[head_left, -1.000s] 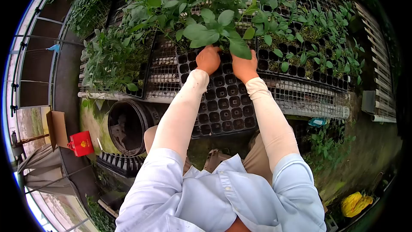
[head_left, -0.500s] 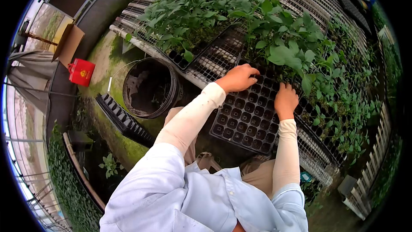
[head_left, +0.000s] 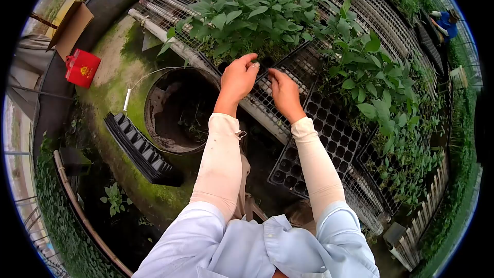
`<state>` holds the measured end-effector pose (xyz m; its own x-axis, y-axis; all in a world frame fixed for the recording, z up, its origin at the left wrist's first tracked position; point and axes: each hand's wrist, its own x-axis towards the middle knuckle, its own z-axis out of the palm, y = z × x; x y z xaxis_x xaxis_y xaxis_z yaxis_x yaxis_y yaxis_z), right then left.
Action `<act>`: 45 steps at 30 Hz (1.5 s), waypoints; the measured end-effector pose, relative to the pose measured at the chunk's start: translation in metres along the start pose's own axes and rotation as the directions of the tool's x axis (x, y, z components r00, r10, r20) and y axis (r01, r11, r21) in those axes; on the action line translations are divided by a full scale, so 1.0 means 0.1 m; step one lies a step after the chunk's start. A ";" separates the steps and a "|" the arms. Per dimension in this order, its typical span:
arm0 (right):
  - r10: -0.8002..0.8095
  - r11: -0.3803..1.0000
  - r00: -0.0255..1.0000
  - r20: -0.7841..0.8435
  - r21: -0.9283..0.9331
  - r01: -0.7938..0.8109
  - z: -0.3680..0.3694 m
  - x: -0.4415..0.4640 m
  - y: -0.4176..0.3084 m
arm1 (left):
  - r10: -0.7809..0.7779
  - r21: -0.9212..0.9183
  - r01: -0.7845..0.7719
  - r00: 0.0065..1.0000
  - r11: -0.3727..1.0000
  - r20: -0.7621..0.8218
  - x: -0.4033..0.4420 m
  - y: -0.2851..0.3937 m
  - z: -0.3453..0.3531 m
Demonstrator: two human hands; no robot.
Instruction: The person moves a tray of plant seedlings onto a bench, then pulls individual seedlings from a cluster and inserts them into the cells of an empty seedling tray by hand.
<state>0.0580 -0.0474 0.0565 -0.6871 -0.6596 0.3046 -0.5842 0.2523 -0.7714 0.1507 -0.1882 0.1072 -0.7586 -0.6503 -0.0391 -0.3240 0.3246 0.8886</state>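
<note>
My left hand (head_left: pixel 239 80) reaches to the near end of a seedling tray, its thumb and fingers bent and slightly apart. Close beside it, my right hand (head_left: pixel 286 95) points its fingers toward the same tray corner; the fingertips are dark and partly blurred. I see nothing held in either hand. Leafy green seedlings (head_left: pixel 257 13) crowd that tray beyond my hands, hiding most of its cells. To the right, under my right forearm, lies a black cell tray (head_left: pixel 334 136) with bare cells at its near end and more seedlings (head_left: pixel 375 72) at its far end.
A wire-mesh bench (head_left: pixel 303 64) carries the trays. Below its left edge stands a dirty bucket (head_left: pixel 175 108) with a handle, beside a stack of black trays (head_left: pixel 139 149). A red box (head_left: pixel 82 67) and an opened cardboard box (head_left: pixel 72 28) are further left. Another person (head_left: pixel 446 25) is at far right.
Both hands have left the bare cells of the right tray and moved left to the near end of the other seedling tray. The view has shifted too.
</note>
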 end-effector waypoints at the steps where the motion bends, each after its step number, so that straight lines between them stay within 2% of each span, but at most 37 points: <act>1: 0.054 0.997 0.998 -0.024 0.053 -0.053 0.13 0.20 0.06 | 0.000 -0.009 0.000 1.000 1.000 0.003 0.04 0.04 -0.01; 3: 0.102 0.995 0.995 -0.006 -0.013 -0.102 0.27 0.59 0.15 | 0.018 -0.165 -0.022 1.000 0.986 -0.024 0.12 0.09 0.01; 5: 0.149 0.986 0.989 0.013 -0.079 -0.148 0.40 0.90 0.29 | 0.034 -0.131 -0.034 0.999 0.991 -0.003 0.19 0.09 -0.04; 7: 0.249 0.960 0.963 -0.102 -0.104 -0.259 0.53 1.12 0.52 | 0.030 -0.069 -0.032 0.999 0.997 -0.037 0.22 0.08 -0.08; 8: 0.207 0.956 0.969 -0.135 -0.182 -0.229 0.57 1.18 0.59 | 0.033 -0.072 -0.035 0.999 0.997 -0.036 0.23 0.09 -0.11; 11: 0.148 0.952 0.981 -0.129 -0.250 -0.176 0.66 1.33 0.73 | -0.011 0.019 0.012 1.000 1.000 -0.021 0.25 0.09 -0.20; 14: 0.158 0.921 0.979 -0.130 -0.337 -0.193 0.74 1.39 0.75 | 0.024 0.079 -0.020 0.998 0.997 -0.052 0.25 0.08 -0.26; 16: 0.155 0.933 0.976 -0.150 -0.302 -0.195 0.70 1.40 0.75 | -0.029 0.029 0.030 0.999 0.999 -0.040 0.25 0.11 -0.26; 18: 0.150 0.942 0.974 -0.167 -0.276 -0.193 0.64 1.38 0.69 | -0.017 0.025 0.018 0.999 1.000 -0.032 0.25 0.07 -0.29; 20: 0.122 0.982 0.969 -0.216 -0.118 -0.150 0.57 1.35 0.65 | -0.011 0.025 0.012 0.999 1.000 -0.036 0.29 0.01 -0.25; 21: 0.041 0.968 0.974 -0.221 -0.232 -0.093 0.57 1.33 0.61 | -0.001 0.026 0.002 1.000 1.000 -0.028 0.30 -0.03 -0.24; 23: 0.089 0.956 0.988 -0.127 -0.268 -0.120 0.59 1.33 0.54 | 0.000 0.038 0.001 0.999 0.999 -0.034 0.31 -0.08 -0.24; 24: 0.174 0.922 0.984 -0.047 -0.342 -0.180 0.61 1.39 0.51 | 0.019 0.048 -0.017 0.999 0.999 -0.032 0.32 -0.08 -0.23; 25: 0.176 0.924 0.982 -0.061 -0.334 -0.187 0.64 1.42 0.47 | 0.030 0.058 -0.029 0.999 0.998 -0.025 0.32 -0.09 -0.22; 27: 0.201 0.869 0.978 -0.047 -0.453 -0.200 0.71 1.50 0.43 | -0.006 0.080 0.011 0.999 0.997 -0.051 0.31 -0.06 -0.22; 29: 0.247 0.896 0.968 -0.037 -0.373 -0.243 0.76 1.58 0.44 | -0.010 0.089 0.014 0.999 0.996 -0.047 0.29 -0.04 -0.22; 31: 0.253 0.840 0.967 -0.043 -0.487 -0.241 0.82 1.59 0.47 | -0.033 0.091 0.035 0.999 0.995 -0.034 0.31 -0.01 -0.23; 33: 0.224 0.851 0.970 -0.098 -0.465 -0.244 0.81 1.57 0.48 | -0.016 0.101 0.019 0.999 0.995 -0.036 0.33 0.00 -0.21; 35: 0.092 0.932 0.986 -0.136 -0.337 -0.134 0.75 1.49 0.50 | -0.026 0.117 0.029 0.999 0.993 -0.032 0.33 -0.03 -0.21; 36: -0.045 0.958 0.985 -0.169 -0.285 -0.005 0.69 1.41 0.43 | 0.007 0.112 -0.004 0.999 0.994 -0.031 0.32 -0.02 -0.22; 38: -0.030 0.952 0.996 -0.086 -0.307 0.002 0.54 1.20 0.33 | 0.058 0.103 -0.051 0.996 0.993 -0.062 0.32 0.00 -0.21; 41: 0.004 0.986 0.996 -0.091 -0.166 -0.019 0.22 0.72 0.12 | 0.090 0.151 -0.082 0.995 0.985 -0.049 0.31 0.03 -0.17; 42: 0.031 0.983 0.994 -0.104 -0.178 -0.050 0.13 0.55 0.11 | 0.100 0.192 -0.087 0.993 0.977 -0.057 0.32 -0.02 -0.14; 45: -0.087 0.991 0.981 -0.171 -0.113 0.069 -0.16 0.10 0.15 | 0.070 0.233 -0.066 0.997 0.970 -0.011 0.34 0.00 -0.08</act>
<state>0.0358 -0.0387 0.0572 -0.6970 -0.5486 0.4618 -0.6751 0.2850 -0.6804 0.1294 -0.2159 0.1098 -0.7734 -0.6333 0.0281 -0.3965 0.5178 0.7580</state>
